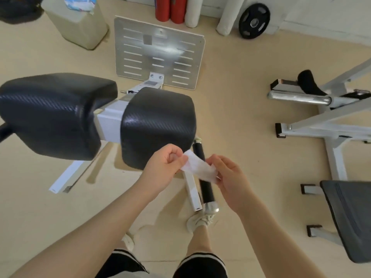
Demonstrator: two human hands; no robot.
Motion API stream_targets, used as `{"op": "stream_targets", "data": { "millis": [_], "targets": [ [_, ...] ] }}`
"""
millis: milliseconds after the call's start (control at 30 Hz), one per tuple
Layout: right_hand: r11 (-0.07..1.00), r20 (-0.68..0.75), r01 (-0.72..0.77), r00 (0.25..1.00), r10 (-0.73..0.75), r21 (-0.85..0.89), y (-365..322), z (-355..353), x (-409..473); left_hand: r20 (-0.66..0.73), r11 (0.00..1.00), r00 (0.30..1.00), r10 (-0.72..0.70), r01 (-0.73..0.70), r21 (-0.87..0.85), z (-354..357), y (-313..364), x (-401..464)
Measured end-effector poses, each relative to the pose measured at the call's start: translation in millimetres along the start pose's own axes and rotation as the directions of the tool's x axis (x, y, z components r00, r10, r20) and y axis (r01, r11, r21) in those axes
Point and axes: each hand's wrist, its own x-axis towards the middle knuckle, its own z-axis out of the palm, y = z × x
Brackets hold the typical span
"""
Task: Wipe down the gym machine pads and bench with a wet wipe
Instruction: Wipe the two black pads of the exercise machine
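- My left hand [167,165] and right hand [228,177] hold a white wet wipe [198,167] stretched between them, each pinching one end with curled fingers and thumb.
- The wipe hangs in the air, crumpled and partly unfolded, touching nothing but my fingers.
- Just beyond my left hand sits the nearer black pad [158,125] of the gym machine, its textured cover catching the light; my left knuckles overlap its near edge in the view, though I cannot tell whether they touch it.
- A second black pad [52,113] lies further off to the left of that hand, joined to the first by a white frame block [111,122].
- Under the wipe, between my hands, runs a black roller bar [206,189] with a silver end cap, and a white frame leg [192,189] lies just beside it.
- Well beyond both hands, a slotted metal footplate [158,53] stands tilted on the beige floor [230,87].
- To the right of my right hand, low in the view, is the dark padded bench [349,219] on its white legs.
- Further away on that side stands another white machine frame [329,119] with a chrome bar.
- Against the far wall lean red and white foam rollers [174,9] and a black weight plate [254,21].
- Below my hands, my pale sneaker [200,220] rests beside the roller's end cap.
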Motion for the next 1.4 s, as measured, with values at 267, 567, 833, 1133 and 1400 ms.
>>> {"op": "stream_targets", "data": {
  "millis": [267,567,833,1133,1400],
  "targets": [
    [0.815,0.391,0.332,0.909,-0.142,-0.475,-46.8,-48.8,38.7,-0.281,0.999,0.960,0.009,0.006,0.053,74.3,35.0,12.5],
    [0.870,-0.060,0.067,0.992,-0.110,-0.489,-51.6,-18.7,102.7,-0.487,0.988,0.869,0.090,-0.017,0.152,17.5,58.2,37.7],
    [0.942,-0.267,-0.068,0.963,-0.023,-0.329,-52.0,48.4,139.4,-0.246,0.724,0.968,-0.045,0.201,0.659,-67.6,66.4,120.9],
    [0.929,-0.444,-0.243,0.891,0.101,-0.278,-61.3,68.3,214.6,0.153,0.845,0.865,-0.478,0.405,0.350,-114.2,67.5,197.3],
    [0.931,-0.221,-0.364,0.908,0.356,0.005,-87.6,51.0,161.0,0.273,0.884,0.841,-0.466,0.432,0.176,-120.8,55.8,205.3]
  ]
}}
